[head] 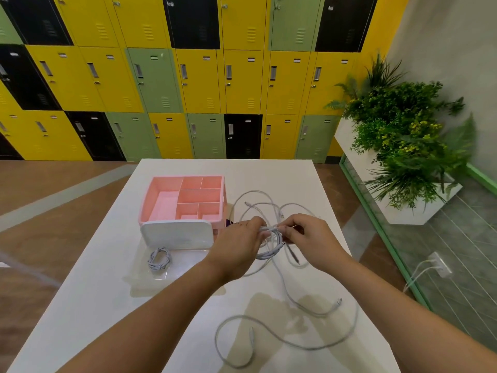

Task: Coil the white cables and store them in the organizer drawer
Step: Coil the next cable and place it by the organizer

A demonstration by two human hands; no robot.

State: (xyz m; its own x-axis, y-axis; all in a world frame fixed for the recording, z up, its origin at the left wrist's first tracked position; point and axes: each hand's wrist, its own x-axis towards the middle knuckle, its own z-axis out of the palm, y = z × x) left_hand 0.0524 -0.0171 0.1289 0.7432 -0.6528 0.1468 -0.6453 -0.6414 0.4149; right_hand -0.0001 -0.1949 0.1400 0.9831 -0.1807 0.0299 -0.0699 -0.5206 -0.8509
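While left grip (239,242) and right grip (312,238) both grasp the half-coiled cable (269,254) | finished coil (159,259) in drawer (188,261)

Left of the organizer (185,197) the table (107,251) lies open; right of it cables (278,211) sprawl; its drawer (188,263) juts out in front.

Both forearms reach to mid-frame, where the left hand (240,239) and right hand (309,236) meet, fingers curled and pinching.
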